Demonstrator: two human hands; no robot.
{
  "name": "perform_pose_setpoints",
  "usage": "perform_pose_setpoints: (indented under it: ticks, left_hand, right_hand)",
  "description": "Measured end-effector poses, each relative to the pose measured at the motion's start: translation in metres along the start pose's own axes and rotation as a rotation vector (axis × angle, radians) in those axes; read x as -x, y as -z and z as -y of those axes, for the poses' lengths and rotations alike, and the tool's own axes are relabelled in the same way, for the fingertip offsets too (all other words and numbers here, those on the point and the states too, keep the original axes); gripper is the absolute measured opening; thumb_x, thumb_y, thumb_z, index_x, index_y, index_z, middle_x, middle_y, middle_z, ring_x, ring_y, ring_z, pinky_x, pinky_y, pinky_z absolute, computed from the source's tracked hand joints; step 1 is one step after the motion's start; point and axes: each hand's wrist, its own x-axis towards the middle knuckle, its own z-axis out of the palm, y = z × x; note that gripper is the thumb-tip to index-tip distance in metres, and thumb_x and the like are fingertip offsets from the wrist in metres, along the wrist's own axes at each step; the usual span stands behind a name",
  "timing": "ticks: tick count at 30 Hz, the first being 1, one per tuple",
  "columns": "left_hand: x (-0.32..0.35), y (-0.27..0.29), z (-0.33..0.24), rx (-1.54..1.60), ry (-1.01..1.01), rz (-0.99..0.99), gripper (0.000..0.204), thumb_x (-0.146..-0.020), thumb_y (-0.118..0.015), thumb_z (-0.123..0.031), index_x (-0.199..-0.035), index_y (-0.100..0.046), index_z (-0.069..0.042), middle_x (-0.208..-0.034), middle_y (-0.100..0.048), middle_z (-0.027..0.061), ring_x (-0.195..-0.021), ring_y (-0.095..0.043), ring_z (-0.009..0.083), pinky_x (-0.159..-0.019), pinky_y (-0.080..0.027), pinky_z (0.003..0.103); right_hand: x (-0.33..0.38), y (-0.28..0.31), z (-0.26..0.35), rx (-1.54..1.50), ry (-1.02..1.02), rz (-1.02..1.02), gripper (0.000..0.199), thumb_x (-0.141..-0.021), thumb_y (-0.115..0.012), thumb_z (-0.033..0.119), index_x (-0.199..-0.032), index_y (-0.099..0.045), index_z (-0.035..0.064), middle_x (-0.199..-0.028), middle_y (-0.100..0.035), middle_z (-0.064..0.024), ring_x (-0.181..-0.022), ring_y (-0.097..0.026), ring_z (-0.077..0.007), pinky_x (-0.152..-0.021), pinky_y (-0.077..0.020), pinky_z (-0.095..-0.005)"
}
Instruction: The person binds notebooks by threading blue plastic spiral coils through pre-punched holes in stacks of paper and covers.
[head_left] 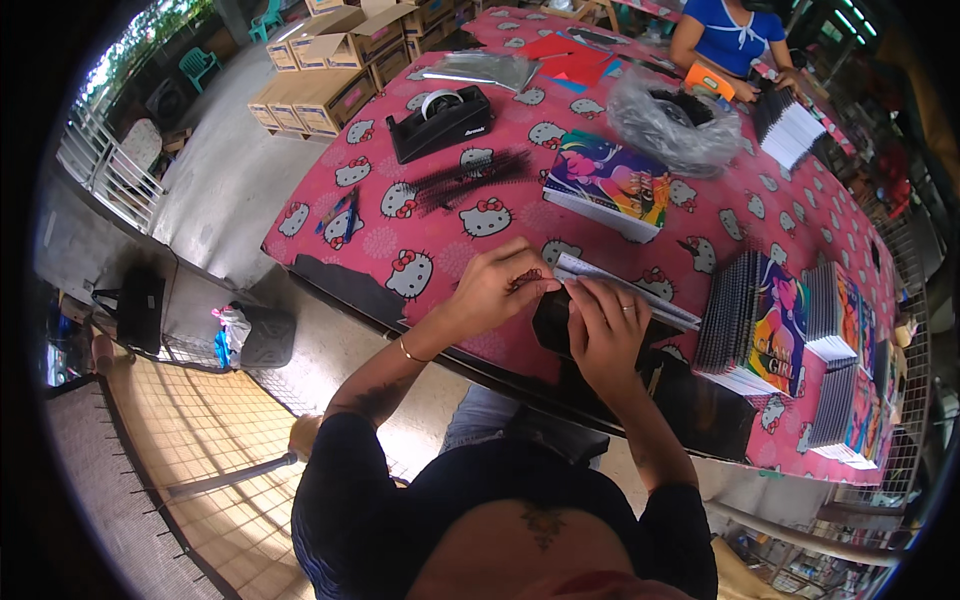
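Note:
My left hand [497, 287] and my right hand [604, 325] meet at the near edge of a table covered with a pink cartoon-cat cloth [420, 215]. Both pinch the top edge of a thin spiral-bound notebook [640, 300] with a black cover [552, 322]. The right hand wears a ring, the left wrist a thin bangle. A row of black binding combs [470, 180] lies just beyond the left hand.
A black tape dispenser [441, 121], a colourful notebook stack [608, 185] and a clear bag of black pieces [678, 122] lie further back. More notebook stacks [790, 340] stand at right. Another person in blue [728, 35] works at the far end. Cardboard boxes [330, 60] sit at left.

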Motion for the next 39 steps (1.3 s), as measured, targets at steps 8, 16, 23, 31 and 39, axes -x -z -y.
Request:
perform_pose_setpoints:
  ticks: [8,16,23,31,39]
  left_hand:
    - [-0.025,0.003,-0.026,-0.199,-0.08,-0.196,0.043,-0.086,-0.079,-0.013,-0.125,-0.064,-0.001,-0.093,-0.061,0.0125,-0.068,-0.064,0.0265,-0.062,-0.051,0.037]
    - [-0.016,0.001,-0.01,-0.001,0.033,-0.124,0.028,-0.089,-0.074,-0.006,-0.117,-0.071,0.0,-0.09,-0.066,0.0144,-0.073,-0.066,0.0239,-0.062,-0.053,0.035]
    - [-0.016,0.0,-0.005,-0.053,0.021,-0.111,0.016,-0.088,-0.076,-0.004,-0.103,-0.073,0.001,-0.087,-0.067,0.0139,-0.073,-0.067,0.025,-0.059,-0.052,0.035]
    - [-0.032,0.008,-0.005,-0.134,-0.091,0.041,0.02,-0.093,-0.07,-0.013,-0.11,-0.067,-0.003,-0.087,-0.066,0.0186,-0.077,-0.065,0.0383,-0.07,-0.052,0.044]
    - [-0.044,0.007,-0.007,-0.318,-0.187,0.174,0.025,-0.097,-0.064,-0.033,-0.104,-0.063,-0.009,-0.098,-0.055,0.0119,-0.076,-0.063,0.0345,-0.064,-0.051,0.045]
  right_hand:
    - [-0.042,0.0,-0.006,-0.11,-0.053,0.012,0.017,-0.091,-0.068,0.012,-0.107,-0.071,0.0097,-0.106,-0.069,-0.0065,-0.093,-0.067,-0.0258,-0.085,-0.0476,-0.0431]
    - [-0.053,-0.007,-0.016,-0.201,-0.122,0.016,0.016,-0.091,-0.068,0.01,-0.107,-0.071,0.0081,-0.086,-0.068,-0.0065,-0.075,-0.067,-0.0291,-0.07,-0.0515,-0.0408]
    - [-0.049,-0.006,-0.016,-0.199,-0.122,0.045,0.014,-0.091,-0.068,0.01,-0.103,-0.073,0.0081,-0.083,-0.065,-0.0074,-0.072,-0.065,-0.0302,-0.069,-0.0512,-0.0416]
    - [-0.045,0.006,-0.016,-0.255,-0.118,0.121,0.015,-0.093,-0.066,0.01,-0.107,-0.07,0.0068,-0.101,-0.067,-0.0106,-0.078,-0.068,-0.0335,-0.071,-0.0547,-0.0451]
    - [-0.048,0.029,-0.024,-0.046,0.038,0.065,0.02,-0.089,-0.07,0.015,-0.108,-0.071,0.0104,-0.106,-0.069,-0.0111,-0.077,-0.07,-0.0308,-0.069,-0.0542,-0.0402]
